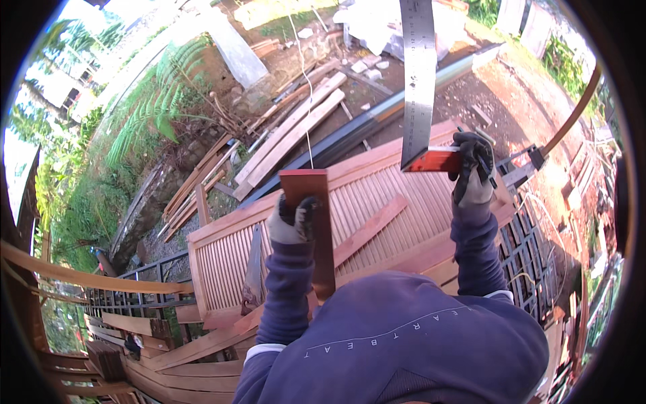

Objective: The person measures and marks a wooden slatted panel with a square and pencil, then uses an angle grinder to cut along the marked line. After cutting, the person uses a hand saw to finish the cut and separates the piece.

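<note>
My left hand (294,221), in a grey and black work glove, is closed round a reddish-brown wooden board (324,252) held upright in front of me. My gloved right hand (474,168) grips the red handle of a try square (418,87), its long steel blade pointing up and away. A thin dark stick, perhaps a pencil, also shows among the right fingers. Beneath both hands lies a louvred wooden panel (225,266). On it rest a handsaw (254,259), near my left forearm, and a loose wooden strip (370,229), between my arms.
Beyond the panel are a dark metal beam (343,138) and stacked planks (296,131) on the dirt. Black metal grating (535,249) stands at the right. More boards (202,353) lie at the lower left. A fern (158,94) grows at the far left.
</note>
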A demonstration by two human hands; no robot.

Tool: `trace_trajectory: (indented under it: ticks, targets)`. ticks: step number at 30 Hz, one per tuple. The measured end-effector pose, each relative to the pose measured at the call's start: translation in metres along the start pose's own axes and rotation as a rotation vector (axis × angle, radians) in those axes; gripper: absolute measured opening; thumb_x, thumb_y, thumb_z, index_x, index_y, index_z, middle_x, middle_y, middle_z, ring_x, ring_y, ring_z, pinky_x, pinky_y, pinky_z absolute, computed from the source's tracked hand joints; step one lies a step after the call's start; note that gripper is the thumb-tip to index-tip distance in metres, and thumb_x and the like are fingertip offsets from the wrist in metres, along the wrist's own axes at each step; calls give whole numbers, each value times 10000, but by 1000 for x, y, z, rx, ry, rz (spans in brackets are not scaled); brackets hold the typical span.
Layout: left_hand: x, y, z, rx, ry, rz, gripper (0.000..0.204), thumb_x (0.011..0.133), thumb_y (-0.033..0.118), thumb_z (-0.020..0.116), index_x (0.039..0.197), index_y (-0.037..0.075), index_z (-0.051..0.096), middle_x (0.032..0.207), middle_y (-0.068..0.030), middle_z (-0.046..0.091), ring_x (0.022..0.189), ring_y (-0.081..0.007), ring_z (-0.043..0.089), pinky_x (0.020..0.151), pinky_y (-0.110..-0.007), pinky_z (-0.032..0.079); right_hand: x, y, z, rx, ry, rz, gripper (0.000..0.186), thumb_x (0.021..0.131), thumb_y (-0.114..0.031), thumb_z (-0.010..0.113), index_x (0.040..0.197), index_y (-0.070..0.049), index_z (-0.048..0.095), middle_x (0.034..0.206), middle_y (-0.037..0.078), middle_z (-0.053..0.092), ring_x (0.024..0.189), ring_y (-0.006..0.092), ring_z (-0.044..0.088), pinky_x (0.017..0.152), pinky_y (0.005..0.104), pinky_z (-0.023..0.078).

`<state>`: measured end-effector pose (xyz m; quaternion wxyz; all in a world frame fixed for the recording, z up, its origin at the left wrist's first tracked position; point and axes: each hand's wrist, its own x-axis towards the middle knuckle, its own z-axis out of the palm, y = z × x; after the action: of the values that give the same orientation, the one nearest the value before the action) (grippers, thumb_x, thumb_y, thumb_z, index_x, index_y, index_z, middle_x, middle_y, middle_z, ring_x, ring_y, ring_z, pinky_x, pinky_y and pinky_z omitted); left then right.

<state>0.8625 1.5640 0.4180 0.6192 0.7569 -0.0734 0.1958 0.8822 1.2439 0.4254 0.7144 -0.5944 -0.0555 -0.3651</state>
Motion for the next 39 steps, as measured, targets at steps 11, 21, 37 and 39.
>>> trace_trajectory:
  ticks: [11,21,37,39]
  targets:
    - [-19,-24,-35,232,-10,-354,321,964,281,625,1109,-6,626,897,-65,697,804,-137,643,737,-276,499,-224,262,-116,-675,-346,517,131,907,-25,577,1022,-38,639,914,164,690,853,314,672,794,375,526]
    - [-137,-110,-71,199,-105,-721,393,933,351,672,1079,-13,658,822,-16,700,727,-90,621,692,-257,505,-260,311,-128,-1233,-765,635,359,847,-150,600,1199,-83,584,1164,173,633,1063,376,599,928,455,486]
    - [-213,-294,-165,313,-324,-897,395,957,328,648,1187,7,646,967,-38,726,871,-122,647,798,-290,509,-274,267,-122,-1433,-486,958,665,861,-243,627,1474,-178,378,1320,161,559,1201,367,538,1035,433,439]
    - [-204,-297,-158,234,-310,-874,415,944,358,655,1177,14,651,951,-58,727,852,-144,659,786,-314,517,-308,243,-122,-1290,-454,925,523,851,-238,649,1350,-145,523,1127,187,656,1053,350,628,931,417,499]
